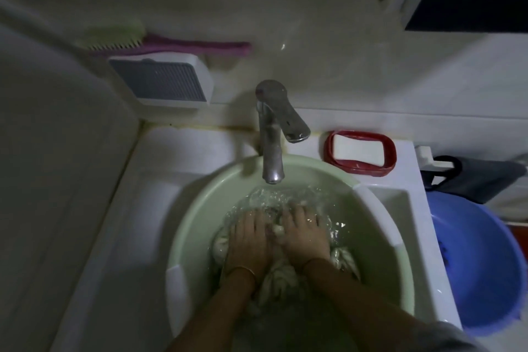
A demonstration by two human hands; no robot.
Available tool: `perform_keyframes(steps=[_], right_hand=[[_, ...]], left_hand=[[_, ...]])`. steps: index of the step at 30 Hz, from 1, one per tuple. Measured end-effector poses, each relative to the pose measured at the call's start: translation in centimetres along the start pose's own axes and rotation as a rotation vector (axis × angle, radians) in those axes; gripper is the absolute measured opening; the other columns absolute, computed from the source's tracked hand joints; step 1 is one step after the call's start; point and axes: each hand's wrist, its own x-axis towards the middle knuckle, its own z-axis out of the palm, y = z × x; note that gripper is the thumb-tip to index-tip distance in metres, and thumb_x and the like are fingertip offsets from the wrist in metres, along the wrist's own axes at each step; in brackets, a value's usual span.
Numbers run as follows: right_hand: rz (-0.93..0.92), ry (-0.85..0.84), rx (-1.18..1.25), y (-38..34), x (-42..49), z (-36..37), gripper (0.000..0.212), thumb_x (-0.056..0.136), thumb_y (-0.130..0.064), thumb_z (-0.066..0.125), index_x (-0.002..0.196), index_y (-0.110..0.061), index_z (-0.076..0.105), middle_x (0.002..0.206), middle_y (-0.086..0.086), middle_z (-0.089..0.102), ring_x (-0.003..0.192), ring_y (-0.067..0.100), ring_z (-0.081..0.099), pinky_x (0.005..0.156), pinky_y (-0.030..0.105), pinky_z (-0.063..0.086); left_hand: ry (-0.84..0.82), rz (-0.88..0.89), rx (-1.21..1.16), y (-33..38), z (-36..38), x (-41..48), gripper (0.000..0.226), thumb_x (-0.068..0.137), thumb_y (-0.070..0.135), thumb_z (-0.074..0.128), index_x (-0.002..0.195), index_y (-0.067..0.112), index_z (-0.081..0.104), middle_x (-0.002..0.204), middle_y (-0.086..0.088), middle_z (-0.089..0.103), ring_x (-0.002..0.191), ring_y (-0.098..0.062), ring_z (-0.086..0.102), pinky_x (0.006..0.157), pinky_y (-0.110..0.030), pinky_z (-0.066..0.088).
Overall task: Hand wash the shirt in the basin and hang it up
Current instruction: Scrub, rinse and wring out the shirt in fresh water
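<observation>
Left hand (250,240) and right hand (304,233) press flat on the shirt (281,280). Hard plunging could slop water (267,197) over the basin (200,200).

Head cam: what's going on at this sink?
A person is washing a pale, wet shirt in a light green plastic basin set in the white sink. The left hand and right hand both press down on the bunched cloth under the water, fingers spread. The water ripples below the metal tap. A white soap bar sits untouched in a red dish behind the basin. Nothing is hung up yet.
</observation>
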Motion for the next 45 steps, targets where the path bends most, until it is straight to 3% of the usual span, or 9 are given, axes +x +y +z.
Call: perform_keyframes(steps=[5, 9, 12, 17, 26, 31, 36, 39, 45], right_hand=[[-0.05, 0.119, 0.032, -0.3, -0.5, -1.0, 0.042, 0.092, -0.027, 0.045, 0.133, -0.02, 0.049, 0.142, 0.008, 0.039, 0.127, 0.03, 0.038, 0.104, 0.043, 0.03], [-0.092, -0.059, 0.97, 0.1, -2.4, -4.8, 0.066, 0.083, -0.022, 0.061, 0.144, -0.017, 0.036, 0.14, 0.006, 0.043, 0.123, 0.019, 0.048, 0.106, 0.03, 0.038], [-0.042, -0.213, 1.262, 0.0, -4.7, -8.7, 0.026, 0.084, -0.001, 0.063, 0.109, -0.007, 0.064, 0.103, 0.006, 0.066, 0.096, 0.013, 0.063, 0.09, 0.02, 0.049], [-0.109, 0.139, 1.338, -0.6, -7.0, -14.4, 0.019, 0.087, -0.008, 0.064, 0.106, -0.011, 0.06, 0.097, -0.004, 0.063, 0.089, 0.005, 0.058, 0.081, 0.014, 0.046], [-0.122, 0.054, 2.285, -2.7, -11.8, -27.4, 0.03, 0.096, -0.024, 0.045, 0.108, -0.001, 0.06, 0.105, 0.017, 0.061, 0.088, 0.024, 0.059, 0.088, 0.036, 0.047], [-0.142, -0.025, 2.616, -2.5, -13.2, -31.5, 0.041, 0.096, -0.031, 0.048, 0.07, -0.004, 0.062, 0.072, 0.006, 0.06, 0.073, 0.018, 0.055, 0.092, 0.029, 0.042], [-0.095, 0.055, 2.563, -0.7, -11.5, -27.9, 0.03, 0.093, -0.026, 0.045, 0.072, -0.01, 0.06, 0.064, 0.005, 0.062, 0.066, 0.019, 0.06, 0.083, 0.032, 0.052], [0.174, 0.04, 2.473, 0.3, -9.6, -21.6, 0.024, 0.089, -0.016, 0.041, 0.07, -0.01, 0.055, 0.064, 0.005, 0.057, 0.063, 0.02, 0.054, 0.066, 0.027, 0.046], [0.491, -0.007, 1.435, 1.4, -7.0, -10.4, 0.035, 0.083, -0.005, 0.058, 0.118, -0.005, 0.054, 0.1, 0.014, 0.061, 0.089, 0.027, 0.063, 0.077, 0.033, 0.053]], left_hand=[[0.189, -0.201, -0.717, 0.6, -3.3, 0.9, 0.031, 0.08, -0.002, 0.054, 0.107, 0.012, 0.061, 0.1, -0.002, 0.06, 0.102, -0.023, 0.057, 0.087, -0.027, 0.044], [0.085, -0.07, -1.123, 2.4, -8.2, 0.4, 0.034, 0.08, -0.018, 0.055, 0.085, 0.016, 0.054, 0.083, -0.002, 0.063, 0.081, -0.015, 0.061, 0.076, -0.019, 0.048], [0.076, 0.059, -1.19, 4.0, -11.5, -1.2, 0.03, 0.077, -0.013, 0.06, 0.078, 0.016, 0.054, 0.079, 0.0, 0.063, 0.072, -0.002, 0.06, 0.071, -0.013, 0.048], [0.361, -0.189, -1.537, 1.9, -11.7, -2.9, 0.016, 0.075, 0.015, 0.056, 0.087, 0.015, 0.068, 0.091, -0.002, 0.067, 0.091, -0.015, 0.061, 0.09, -0.029, 0.048], [0.016, -0.726, -1.449, 2.6, -8.5, -6.9, 0.056, 0.094, 0.048, 0.046, 0.138, 0.014, 0.046, 0.14, -0.003, 0.046, 0.128, -0.025, 0.044, 0.105, -0.038, 0.034], [-0.512, -0.683, -2.139, 5.0, -9.0, -7.9, 0.069, 0.08, 0.071, 0.042, 0.119, 0.019, 0.063, 0.112, -0.008, 0.067, 0.122, -0.027, 0.051, 0.096, -0.043, 0.039], [-0.099, -0.649, -2.337, 5.0, -7.6, -7.3, 0.056, 0.098, 0.038, 0.033, 0.081, 0.007, 0.076, 0.082, -0.011, 0.073, 0.076, -0.021, 0.071, 0.069, -0.029, 0.057], [0.03, -0.689, -2.227, 4.3, -7.3, -6.4, 0.028, 0.092, 0.029, 0.04, 0.072, 0.018, 0.057, 0.05, 0.003, 0.063, 0.045, -0.01, 0.061, 0.054, -0.017, 0.049], [0.552, -0.618, -0.915, 2.5, -7.1, -6.4, 0.032, 0.066, 0.032, 0.068, 0.095, 0.021, 0.059, 0.102, -0.012, 0.062, 0.095, -0.034, 0.062, 0.082, -0.04, 0.052]])
